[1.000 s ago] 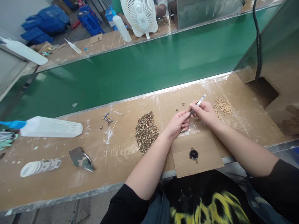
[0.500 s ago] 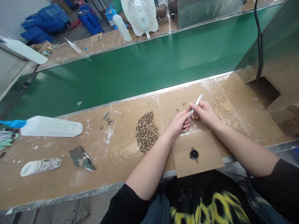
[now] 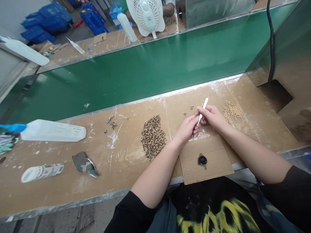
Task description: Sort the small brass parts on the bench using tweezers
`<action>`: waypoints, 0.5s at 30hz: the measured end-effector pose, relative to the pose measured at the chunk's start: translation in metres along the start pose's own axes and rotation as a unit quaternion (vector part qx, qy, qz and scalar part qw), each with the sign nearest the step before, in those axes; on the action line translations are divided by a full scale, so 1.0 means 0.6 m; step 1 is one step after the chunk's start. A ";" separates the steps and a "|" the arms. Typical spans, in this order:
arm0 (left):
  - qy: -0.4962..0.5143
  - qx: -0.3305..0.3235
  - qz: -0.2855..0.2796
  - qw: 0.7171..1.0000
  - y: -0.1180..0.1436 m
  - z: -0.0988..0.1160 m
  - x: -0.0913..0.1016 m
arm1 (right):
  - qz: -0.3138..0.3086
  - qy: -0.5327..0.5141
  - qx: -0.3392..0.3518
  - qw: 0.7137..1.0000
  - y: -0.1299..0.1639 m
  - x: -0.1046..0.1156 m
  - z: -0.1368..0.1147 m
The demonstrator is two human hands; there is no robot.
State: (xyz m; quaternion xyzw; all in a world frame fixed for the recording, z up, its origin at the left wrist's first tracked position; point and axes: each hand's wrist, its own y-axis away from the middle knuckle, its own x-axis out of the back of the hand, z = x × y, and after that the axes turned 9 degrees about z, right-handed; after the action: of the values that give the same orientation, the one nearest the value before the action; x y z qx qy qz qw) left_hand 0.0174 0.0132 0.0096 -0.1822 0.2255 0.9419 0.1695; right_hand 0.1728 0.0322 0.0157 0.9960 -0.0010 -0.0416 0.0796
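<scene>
My right hand [image 3: 212, 117] is closed around a pair of white or silvery tweezers [image 3: 204, 106], whose tip points down into my left hand [image 3: 189, 127]. The fingers of the left hand are pinched together; anything between them is too small or too hidden to make out. Both hands meet just beyond a cardboard sheet [image 3: 218, 165], on which lies a round black disc [image 3: 202, 160]. Left of my forearm spreads a pile of small brass-coloured ring-like parts [image 3: 153, 137]. Tan beads [image 3: 232, 110] lie scattered to the right of my hands.
A green conveyor belt [image 3: 136, 71] runs behind the bench. On the left lie a blue-tipped bottle [image 3: 55, 130], a white cylinder [image 3: 42, 172] and a camouflage cloth piece [image 3: 85, 164]. A metal housing [image 3: 291, 74] with a black cable stands at right. Across the belt is a fan [image 3: 145, 16].
The tweezers have tilted slightly more upright, and their tip has shifted a little within the left fingers. Both hands stay in nearly the same spot.
</scene>
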 end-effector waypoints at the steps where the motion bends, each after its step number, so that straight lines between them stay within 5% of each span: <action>1: 0.000 -0.001 -0.001 1.000 0.000 0.000 0.000 | 0.001 0.000 -0.001 1.000 0.000 0.000 0.000; 15: -0.014 -0.011 -0.001 1.000 -0.003 -0.007 0.001 | -0.008 -0.002 -0.004 1.000 -0.002 0.001 0.004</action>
State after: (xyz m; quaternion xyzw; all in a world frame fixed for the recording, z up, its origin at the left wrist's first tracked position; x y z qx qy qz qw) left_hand 0.0188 0.0129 0.0053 -0.1714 0.2123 0.9466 0.1718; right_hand 0.1729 0.0328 0.0131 0.9955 0.0066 -0.0443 0.0833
